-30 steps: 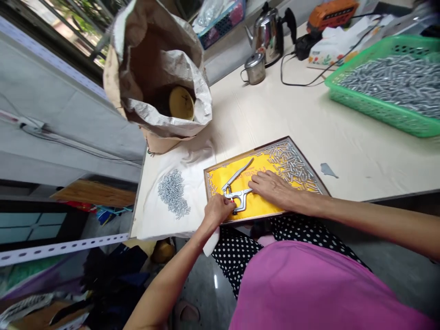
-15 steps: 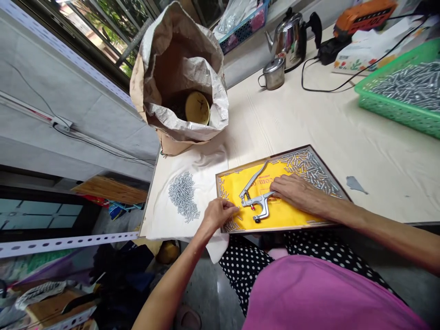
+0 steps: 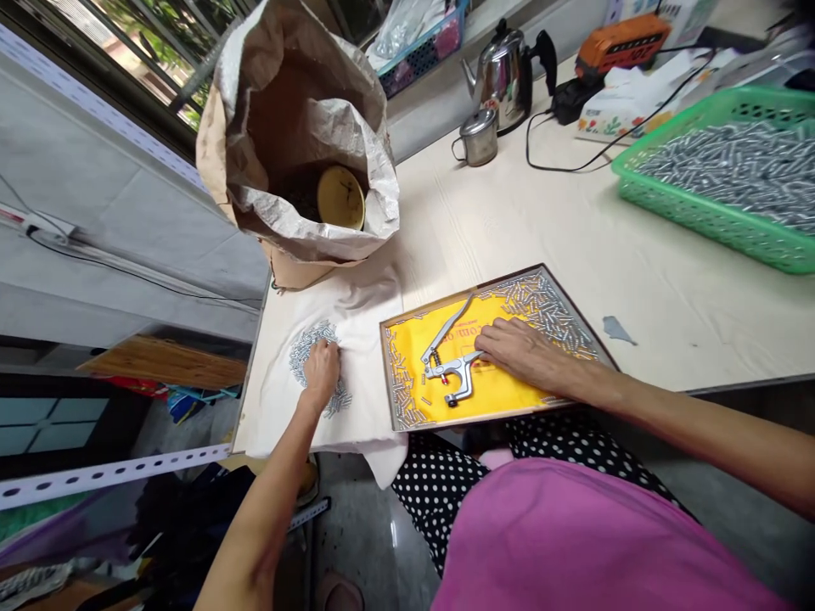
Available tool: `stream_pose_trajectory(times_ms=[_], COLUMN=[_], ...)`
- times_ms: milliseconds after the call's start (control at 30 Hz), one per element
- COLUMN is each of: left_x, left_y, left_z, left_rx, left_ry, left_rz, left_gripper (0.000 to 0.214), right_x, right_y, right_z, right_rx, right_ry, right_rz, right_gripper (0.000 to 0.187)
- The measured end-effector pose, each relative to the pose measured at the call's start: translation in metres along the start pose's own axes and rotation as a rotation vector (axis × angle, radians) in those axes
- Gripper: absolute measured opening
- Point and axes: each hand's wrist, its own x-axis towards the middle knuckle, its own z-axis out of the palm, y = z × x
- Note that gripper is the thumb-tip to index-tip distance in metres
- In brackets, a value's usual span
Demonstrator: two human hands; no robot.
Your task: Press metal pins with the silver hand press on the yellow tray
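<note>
My left hand (image 3: 322,372) is over a pile of small silvery metal pieces (image 3: 311,337) on a white cloth (image 3: 267,407). Its fingers are closed and point down into the pile; what they pinch is hidden. To the right lies a shallow tray (image 3: 439,303) with a yellow bottom. Inside it my right hand (image 3: 519,352) is wrapped round the lower handle of silver spring-loaded pliers (image 3: 453,367). The pliers' upper handle stands apart from the lower one, and the jaws face left. Loose metal pieces (image 3: 551,310) fill the tray's far right corner, and more lie along its left side.
A big paper-and-plastic sack (image 3: 362,242) with a yellow scoop or bowl (image 3: 342,198) inside stands behind the cloth. Farther back are a lidded metal cup (image 3: 479,140), a kettle (image 3: 503,81) and an orange device (image 3: 621,44). At right sits a green basket (image 3: 700,222) of metal pieces.
My left hand has moved left from the tray's near left corner to the pile on the cloth. My right hand keeps its hold on the pliers. The view has shifted slightly right.
</note>
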Motion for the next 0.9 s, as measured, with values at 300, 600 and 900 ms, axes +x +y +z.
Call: stream_pose_trajectory(times_ms=[300,600,900], left_x=[0.021,0.016,0.002], left_y=[-0.019,-0.022,-0.020], left_z=[-0.008,-0.002,-0.011], left_rx=[0.037,-0.154,-0.576], left_ry=[-0.184,0.131,0.063], left_rz=[0.074,0.080,-0.236], left_gripper=[0.021,0.029,0.017], right_x=[0.006,0.008,0.007], right_y=[-0.007,-0.013,-0.017], right_z=[-0.007,-0.010,-0.007], right_rx=[-0.042,-0.063,-0.080], right_ry=[-0.074,-0.117,-0.076], right_rz=[0.020,0.096,0.120], right_gripper=[0.011,0.010,0.012])
